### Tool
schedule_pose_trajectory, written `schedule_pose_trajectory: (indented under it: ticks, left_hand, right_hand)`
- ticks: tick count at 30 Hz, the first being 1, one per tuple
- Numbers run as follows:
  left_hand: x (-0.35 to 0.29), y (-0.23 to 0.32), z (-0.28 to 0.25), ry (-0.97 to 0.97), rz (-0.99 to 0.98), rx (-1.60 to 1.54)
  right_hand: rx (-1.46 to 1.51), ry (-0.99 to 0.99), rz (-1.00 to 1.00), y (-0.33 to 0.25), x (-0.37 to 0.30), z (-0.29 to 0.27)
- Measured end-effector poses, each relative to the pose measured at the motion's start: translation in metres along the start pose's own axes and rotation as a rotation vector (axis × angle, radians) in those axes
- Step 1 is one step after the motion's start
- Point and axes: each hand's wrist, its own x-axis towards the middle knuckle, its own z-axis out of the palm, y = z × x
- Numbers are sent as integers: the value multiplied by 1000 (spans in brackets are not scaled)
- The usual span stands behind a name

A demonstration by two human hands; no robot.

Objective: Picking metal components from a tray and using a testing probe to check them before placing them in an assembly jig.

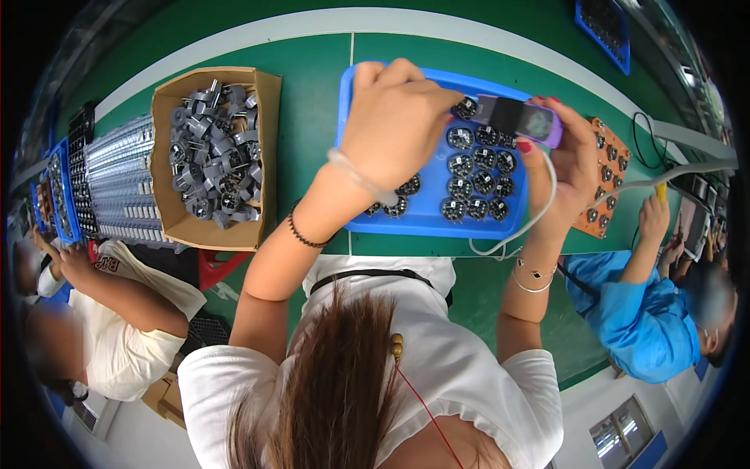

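Observation:
In my right hand (564,148) is a purple handheld device (519,119) with a black band and a small window; a pale cable loops beside the wrist. My left hand (400,117) is bent over the blue tray (426,223), fingertips pinched at a small round circuit-board part (466,107) beside the device's left end. Most of those fingers are hidden behind the back of the hand. Several similar round parts (461,165) lie in rows in the tray, and a few more (396,205) sit partly under my left wrist.
Left of the tray stands a cardboard box (269,156) full of grey cylindrical parts (215,156). Beyond it lie clear plastic trays (121,172). An orange board (601,176) with round parts is on the right. Co-workers in cream (129,313) and blue (637,320) sit either side.

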Motion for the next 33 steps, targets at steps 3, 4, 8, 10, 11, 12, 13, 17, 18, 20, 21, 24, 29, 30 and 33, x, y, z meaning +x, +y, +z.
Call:
schedule_pose_trajectory:
  ticks: [3, 4, 8, 10, 11, 12, 13, 17, 18, 20, 21, 24, 29, 30, 33]
  left_hand:
    - [-6, -7, -27, 57, -109, 13]
    - [-9, -9, -35, 93, -126, 51]
    - [-22, -14, -53, 58, -250, 108]
    - [-24, -17, -53, 64, -236, 115]
    - [-26, -18, -53, 67, -221, 118]
    - [-26, -19, -52, 69, -223, 117]
    - [-25, -18, -49, 52, -160, 98]
    - [-15, -12, -33, 44, 1, 83]
    - [-13, -13, -27, 55, 36, 94]
    - [-10, -11, -24, 42, 25, 100]
    - [-8, -11, -22, 26, 16, 108]
    - [-3, -17, -13, 9, 40, 184]
    - [0, -17, -7, -96, 35, 208]
    - [0, -17, -7, -115, 25, 204]
    - [-5, -17, -12, -55, -22, 105]
  right_hand:
    - [-183, -90, -96, -4, 7, 14]
    - [-227, -156, -85, -7, 9, 20]
    - [-317, -266, -48, -7, 12, 36]
    - [-331, -262, -51, -7, 14, 36]
    - [-348, -258, -51, -7, 14, 36]
    - [-349, -260, -53, -6, 14, 35]
    - [-338, -255, -55, -6, 12, 34]
    - [-228, -229, 13, -5, 7, 28]
    - [-229, -232, 11, -5, 6, 25]
    - [-256, -181, 14, -4, 3, 19]
    - [-259, -181, 15, -5, 0, 18]
    - [-13, 234, -29, -6, -4, 14]
    - [-213, -64, -69, -18, -13, 16]
    - [-277, -107, -112, -19, -14, 21]
    - [-323, -210, -78, -21, -17, 35]
